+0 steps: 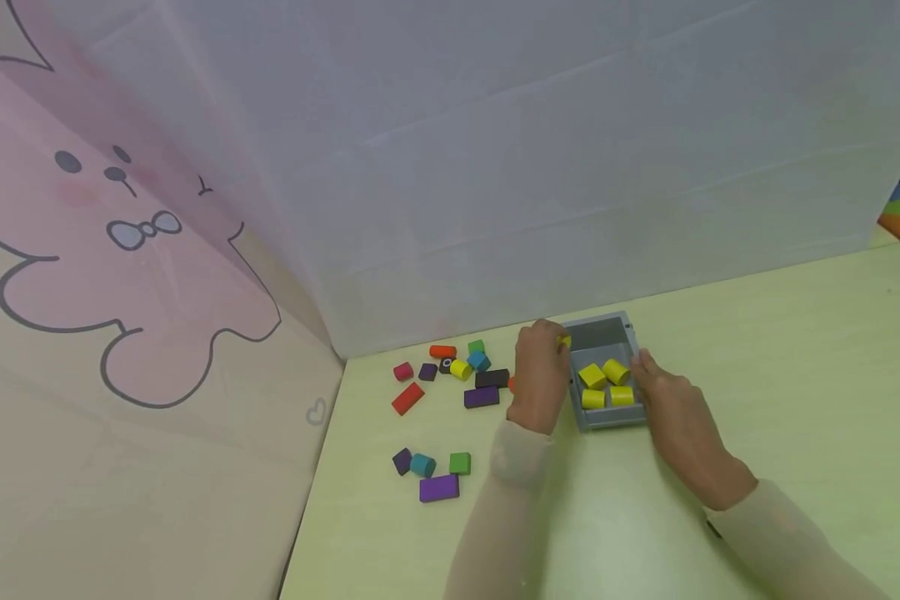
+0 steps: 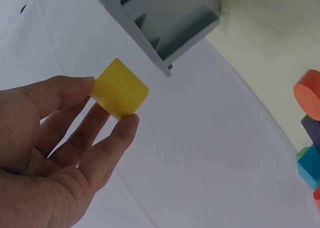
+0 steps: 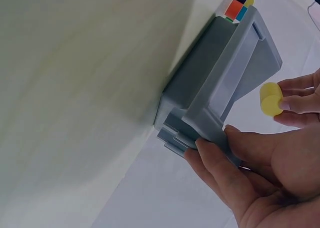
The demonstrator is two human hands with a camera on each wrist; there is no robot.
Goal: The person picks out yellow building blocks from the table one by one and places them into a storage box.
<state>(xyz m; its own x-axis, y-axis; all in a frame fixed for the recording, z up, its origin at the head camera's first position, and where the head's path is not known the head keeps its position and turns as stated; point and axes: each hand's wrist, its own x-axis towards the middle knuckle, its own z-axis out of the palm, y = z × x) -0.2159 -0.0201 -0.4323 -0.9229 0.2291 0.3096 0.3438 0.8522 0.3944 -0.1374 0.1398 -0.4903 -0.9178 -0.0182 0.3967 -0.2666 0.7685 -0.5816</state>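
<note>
My left hand (image 1: 538,371) pinches a yellow cylinder block (image 2: 120,90) between thumb and fingertips, beside the left rim of a grey plastic bin (image 1: 596,335). In the left wrist view the block is apart from the bin. My right hand (image 1: 678,417) grips the bin's right edge, its thumb and fingers on the rim in the right wrist view. Inside the bin lie several yellow blocks, among them a yellow cylinder (image 1: 616,372) and a squarish yellow block (image 1: 592,376). Part of the bin's left rim is hidden behind my left hand.
Left of the bin, loose blocks lie scattered: a black block (image 1: 492,379), a red block (image 1: 408,398), another yellow cylinder (image 1: 461,369) and several more. Nearer the front are a purple block (image 1: 439,488) and a green cube (image 1: 460,463). A white sheet (image 1: 495,208) hangs behind the table.
</note>
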